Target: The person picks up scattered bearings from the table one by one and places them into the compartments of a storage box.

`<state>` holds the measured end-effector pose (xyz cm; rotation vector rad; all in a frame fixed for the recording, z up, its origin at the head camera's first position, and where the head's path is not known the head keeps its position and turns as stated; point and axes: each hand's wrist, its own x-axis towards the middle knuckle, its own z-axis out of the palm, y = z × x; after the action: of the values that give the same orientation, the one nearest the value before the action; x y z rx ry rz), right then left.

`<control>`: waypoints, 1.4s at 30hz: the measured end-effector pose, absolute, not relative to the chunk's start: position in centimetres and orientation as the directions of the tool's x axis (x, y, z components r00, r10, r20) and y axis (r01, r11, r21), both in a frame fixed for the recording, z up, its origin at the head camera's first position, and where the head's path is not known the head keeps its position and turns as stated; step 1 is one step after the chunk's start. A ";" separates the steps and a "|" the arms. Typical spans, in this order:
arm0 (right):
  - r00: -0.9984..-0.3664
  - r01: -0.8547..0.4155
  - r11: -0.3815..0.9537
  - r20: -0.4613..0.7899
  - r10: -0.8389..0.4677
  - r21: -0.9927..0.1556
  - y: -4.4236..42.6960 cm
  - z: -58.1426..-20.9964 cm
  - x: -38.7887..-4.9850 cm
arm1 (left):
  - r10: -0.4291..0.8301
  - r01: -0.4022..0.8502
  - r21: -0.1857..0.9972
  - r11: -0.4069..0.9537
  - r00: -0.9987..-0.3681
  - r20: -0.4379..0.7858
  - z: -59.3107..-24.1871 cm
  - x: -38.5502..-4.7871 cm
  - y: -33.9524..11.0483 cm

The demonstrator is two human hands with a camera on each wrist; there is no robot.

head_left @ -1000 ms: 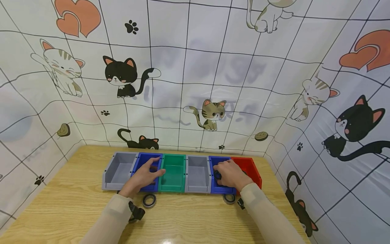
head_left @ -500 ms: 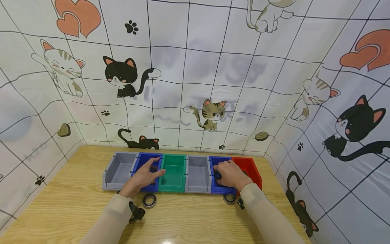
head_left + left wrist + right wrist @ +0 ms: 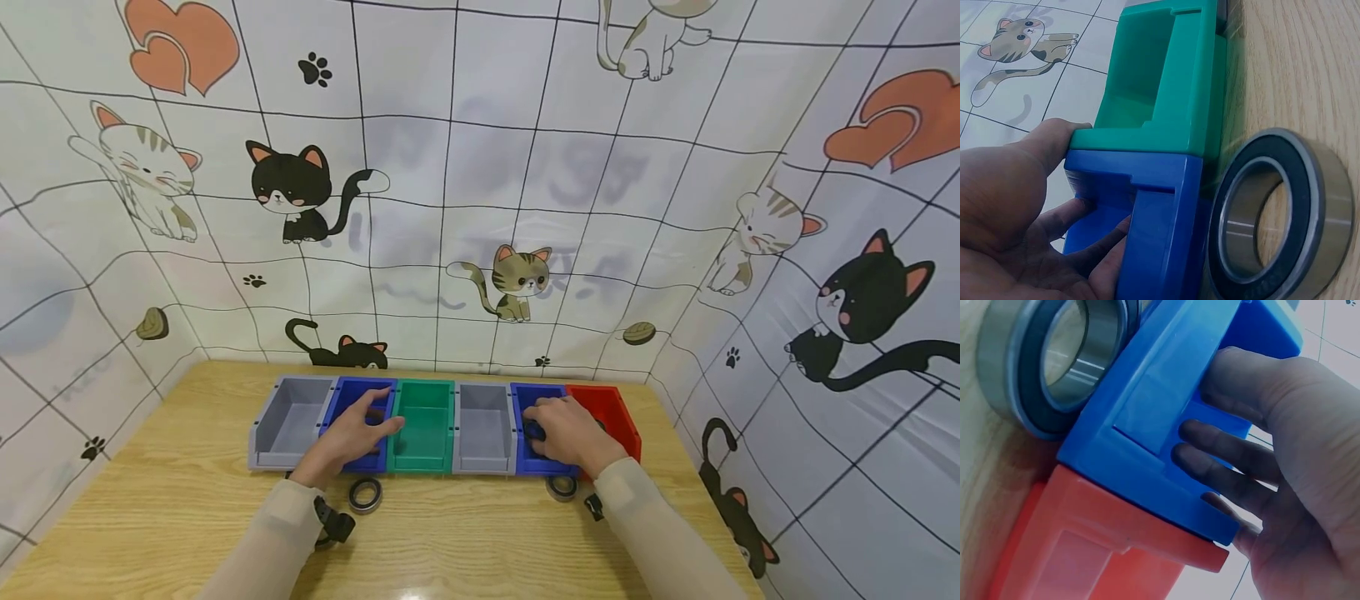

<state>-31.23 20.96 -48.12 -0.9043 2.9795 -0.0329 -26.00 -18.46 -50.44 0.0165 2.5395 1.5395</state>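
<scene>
My left hand [image 3: 347, 435] reaches into the left blue bin [image 3: 1160, 244], its fingers spread apart. In the left wrist view the thumb lies against the wall of the green bin [image 3: 1179, 100], and no object shows between the fingers. My right hand [image 3: 564, 429] reaches down into the right blue bin [image 3: 1154, 406] with fingers slightly bent. The right wrist view shows nothing gripped; in the head view a dark patch beside its fingertips is unclear. One ball bearing [image 3: 1307, 206] stands before the left blue bin, another ball bearing [image 3: 1030, 369] before the right one.
The bins form one row along the back of the wooden table [image 3: 457, 533]. Grey bins [image 3: 296, 421] sit at the left end and right of the green one. A red bin [image 3: 611, 412] ends the row at the right. A cat-print curtain [image 3: 420, 208] hangs behind.
The head view has shifted slightly. Both hands stay in the same blue bins, and the bearings on the table have not moved.
</scene>
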 end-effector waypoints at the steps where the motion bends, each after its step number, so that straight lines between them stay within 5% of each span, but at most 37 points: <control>1: -0.835 -0.549 0.835 -0.024 -0.550 -0.038 21.0 -48.1 -31.1 | 0.098 -0.079 0.881 0.467 -0.985 -0.140 -50.4 -26.0 -18.5; 42: -0.763 -0.611 0.792 0.264 -0.590 0.003 25.7 -49.2 -23.0 | 0.120 -0.059 0.883 0.465 -0.984 -0.129 -50.5 -26.0 -18.7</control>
<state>-22.97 25.68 -49.16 -1.0957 3.2102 -0.1418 -25.99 -18.65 -50.45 0.0531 2.5374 1.5397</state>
